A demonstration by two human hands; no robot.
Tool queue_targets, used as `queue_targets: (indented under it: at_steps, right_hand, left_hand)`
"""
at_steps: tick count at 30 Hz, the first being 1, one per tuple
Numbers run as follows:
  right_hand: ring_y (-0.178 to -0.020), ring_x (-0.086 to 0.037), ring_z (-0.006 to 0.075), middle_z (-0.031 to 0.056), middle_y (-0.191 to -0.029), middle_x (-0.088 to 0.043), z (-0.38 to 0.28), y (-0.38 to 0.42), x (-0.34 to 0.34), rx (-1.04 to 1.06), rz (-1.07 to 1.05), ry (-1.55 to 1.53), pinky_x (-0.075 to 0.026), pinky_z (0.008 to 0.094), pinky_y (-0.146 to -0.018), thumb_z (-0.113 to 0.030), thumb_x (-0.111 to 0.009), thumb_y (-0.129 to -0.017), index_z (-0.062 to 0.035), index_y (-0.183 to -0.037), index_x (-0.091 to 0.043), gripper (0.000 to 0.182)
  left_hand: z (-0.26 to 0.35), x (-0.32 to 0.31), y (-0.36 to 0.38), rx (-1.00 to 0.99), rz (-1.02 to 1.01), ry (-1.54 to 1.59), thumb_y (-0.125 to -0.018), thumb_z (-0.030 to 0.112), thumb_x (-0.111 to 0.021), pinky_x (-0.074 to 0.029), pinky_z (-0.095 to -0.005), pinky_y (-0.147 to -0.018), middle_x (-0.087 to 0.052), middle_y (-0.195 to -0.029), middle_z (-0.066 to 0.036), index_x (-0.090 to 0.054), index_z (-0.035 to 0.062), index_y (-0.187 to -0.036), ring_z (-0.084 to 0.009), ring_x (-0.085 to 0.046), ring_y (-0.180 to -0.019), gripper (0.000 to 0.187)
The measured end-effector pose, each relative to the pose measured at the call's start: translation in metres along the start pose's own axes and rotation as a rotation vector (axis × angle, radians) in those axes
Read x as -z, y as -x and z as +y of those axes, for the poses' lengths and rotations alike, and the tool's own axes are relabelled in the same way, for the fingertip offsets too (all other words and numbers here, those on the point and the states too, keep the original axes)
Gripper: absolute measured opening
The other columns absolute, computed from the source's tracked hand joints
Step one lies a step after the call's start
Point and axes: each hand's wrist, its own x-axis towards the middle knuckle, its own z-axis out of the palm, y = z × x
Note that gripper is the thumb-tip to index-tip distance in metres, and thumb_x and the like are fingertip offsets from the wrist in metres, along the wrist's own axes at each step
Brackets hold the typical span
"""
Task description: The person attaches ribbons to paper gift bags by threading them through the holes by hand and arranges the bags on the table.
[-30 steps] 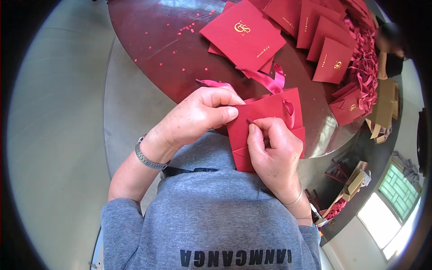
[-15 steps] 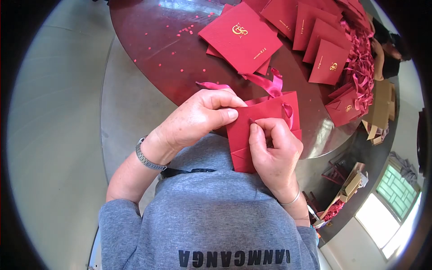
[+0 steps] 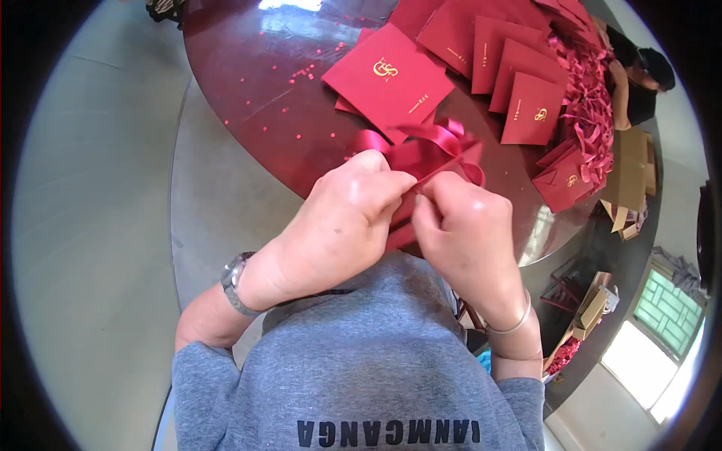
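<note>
A small red paper bag with pink-red ribbon at its opening is between my hands, in front of the grey shirt. My left hand, with a metal watch at the wrist, pinches the bag's upper edge. Close beside it, my right hand, with a thin bracelet, has thumb and forefinger pressed together at the same edge. The backs of both hands cover much of the bag, and the fingertips are partly hidden.
On the dark red round table lie red bags with gold print, more bags in an overlapping row, a ribbon heap and small red dots. Another person is at the upper right, near cardboard boxes.
Both hands have closed in over the bag's top edge and turned their backs to the camera. The bag has tilted and is more covered. The view has shifted slightly.
</note>
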Motion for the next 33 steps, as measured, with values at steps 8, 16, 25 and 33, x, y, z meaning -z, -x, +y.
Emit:
queue_targets:
  at_steps: [8, 16, 25, 33]
  right_hand:
    - [-0.057, -0.062, 0.0250, 0.0159, -0.067, -0.062, 0.040, -0.021, -0.034, -0.205, -0.033, -0.402, -0.049, 0.0350, -0.054, -0.007, -0.064, -0.083, -0.0011, -0.081, -0.063, 0.006]
    - [-0.060, -0.064, 0.0311, 0.0193, -0.069, -0.062, 0.038, -0.011, -0.058, 0.001, 0.177, -0.072, -0.051, 0.0376, -0.056, -0.007, -0.064, -0.083, -0.0003, -0.081, -0.063, 0.007]
    - [-0.064, -0.067, 0.0244, 0.0153, -0.072, -0.067, 0.059, -0.008, -0.073, -0.293, 0.097, -0.577, -0.053, 0.0349, -0.060, -0.013, -0.067, -0.085, 0.0012, -0.083, -0.065, 0.014]
    - [-0.068, -0.066, 0.0233, 0.0118, -0.076, -0.066, 0.069, -0.007, -0.067, -0.063, 0.022, -0.392, -0.052, 0.0338, -0.062, -0.010, -0.072, -0.080, -0.0030, -0.109, -0.055, 0.035]
  left_hand:
    - [-0.028, -0.014, -0.012, -0.055, 0.054, -0.169, -0.079, -0.009, -0.057, -0.048, -0.0396, -0.067, -0.057, -0.081, -0.016, -0.065, -0.0016, -0.106, -0.0325, -0.059, -0.077, 0.029]
    - [-0.041, -0.021, -0.015, -0.100, 0.022, -0.222, -0.082, -0.001, -0.055, -0.049, -0.0450, -0.067, -0.056, -0.082, -0.017, -0.065, 0.0002, -0.103, -0.0369, -0.059, -0.077, 0.024]
    - [-0.048, -0.032, -0.011, -0.055, 0.065, -0.065, -0.080, -0.006, -0.059, -0.050, -0.0406, -0.069, -0.060, -0.086, -0.017, -0.063, -0.0033, -0.107, -0.0349, -0.061, -0.080, 0.028]
    - [-0.055, -0.026, -0.012, -0.149, -0.023, -0.173, -0.083, -0.002, -0.060, -0.051, -0.0361, -0.070, -0.064, -0.088, -0.017, -0.063, -0.0015, -0.111, -0.0307, -0.064, -0.079, 0.028]
